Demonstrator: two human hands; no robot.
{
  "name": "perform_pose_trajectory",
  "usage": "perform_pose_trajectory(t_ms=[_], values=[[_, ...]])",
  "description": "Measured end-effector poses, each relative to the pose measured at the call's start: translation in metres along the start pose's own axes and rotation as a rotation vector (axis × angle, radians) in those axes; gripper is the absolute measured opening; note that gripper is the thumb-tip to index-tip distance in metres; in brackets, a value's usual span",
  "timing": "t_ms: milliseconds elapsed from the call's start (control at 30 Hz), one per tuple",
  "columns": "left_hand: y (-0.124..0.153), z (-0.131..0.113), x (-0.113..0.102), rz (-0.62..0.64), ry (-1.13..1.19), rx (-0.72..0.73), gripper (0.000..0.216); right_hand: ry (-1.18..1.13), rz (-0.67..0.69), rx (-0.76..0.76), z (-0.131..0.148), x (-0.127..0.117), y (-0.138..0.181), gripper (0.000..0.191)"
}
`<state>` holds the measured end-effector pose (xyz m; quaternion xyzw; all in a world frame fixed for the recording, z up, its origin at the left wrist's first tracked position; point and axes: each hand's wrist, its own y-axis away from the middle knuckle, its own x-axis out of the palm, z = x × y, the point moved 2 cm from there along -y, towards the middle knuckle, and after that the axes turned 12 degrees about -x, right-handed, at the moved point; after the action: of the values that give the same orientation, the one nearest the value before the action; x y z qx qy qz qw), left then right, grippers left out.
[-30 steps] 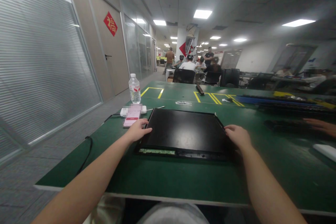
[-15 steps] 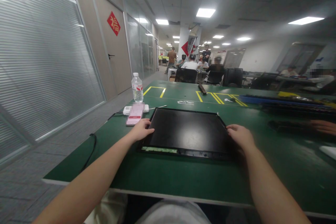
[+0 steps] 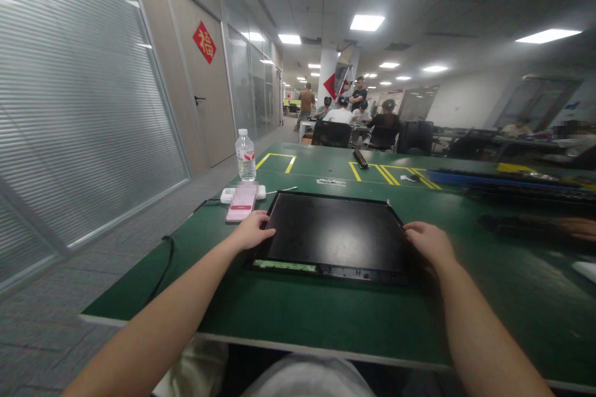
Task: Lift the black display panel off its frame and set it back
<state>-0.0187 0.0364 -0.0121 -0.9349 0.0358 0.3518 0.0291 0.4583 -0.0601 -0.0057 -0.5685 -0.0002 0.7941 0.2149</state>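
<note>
A flat black display panel (image 3: 333, 229) lies on the green table in front of me, its screen side up. Along its near edge runs a strip of green circuit board (image 3: 285, 266). My left hand (image 3: 251, 231) grips the panel's left edge, thumb on top and the other fingers curled over the side. On the opposite edge, my right hand (image 3: 429, 242) holds the frame near the far right corner; some of its fingers are hidden beneath the wrist and edge.
Left of the panel are a phone (image 3: 241, 208), a white power strip (image 3: 228, 195) and a water bottle (image 3: 245, 156). A dark slotted bar (image 3: 360, 159) lies at the back. Another person's hand (image 3: 577, 227) is at the right, near a blue tray (image 3: 465, 178).
The view has shifted very slightly. Both hands stay on the panel's edges, and the panel keeps its place on the table.
</note>
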Motion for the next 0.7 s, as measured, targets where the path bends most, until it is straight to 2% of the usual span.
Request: perform_pose_trajectory(t_ms=[167, 300, 367, 433, 567, 700], values=[[0.003, -0.005, 0.0, 0.002, -0.013, 0.021, 0.033, 0.01, -0.008, 0.001, -0.002, 0.001, -0.001, 0.036], [0.007, -0.008, 0.001, -0.006, -0.038, 0.093, 0.062, 0.006, -0.029, 0.001, -0.003, 0.001, -0.001, 0.032], [0.01, -0.011, 0.001, 0.009, -0.108, 0.142, 0.069, -0.002, -0.019, 0.015, -0.002, 0.0, -0.002, 0.032], [0.015, -0.015, 0.0, 0.075, -0.165, 0.216, 0.069, -0.006, -0.001, 0.024, -0.002, 0.0, -0.002, 0.032], [0.025, -0.023, -0.004, 0.31, -0.168, 0.367, 0.062, -0.001, 0.007, 0.013, 0.0, 0.0, -0.001, 0.035], [0.029, -0.026, -0.007, 0.387, -0.175, 0.42, 0.064, -0.002, -0.026, 0.01, 0.0, 0.001, 0.0, 0.034]])
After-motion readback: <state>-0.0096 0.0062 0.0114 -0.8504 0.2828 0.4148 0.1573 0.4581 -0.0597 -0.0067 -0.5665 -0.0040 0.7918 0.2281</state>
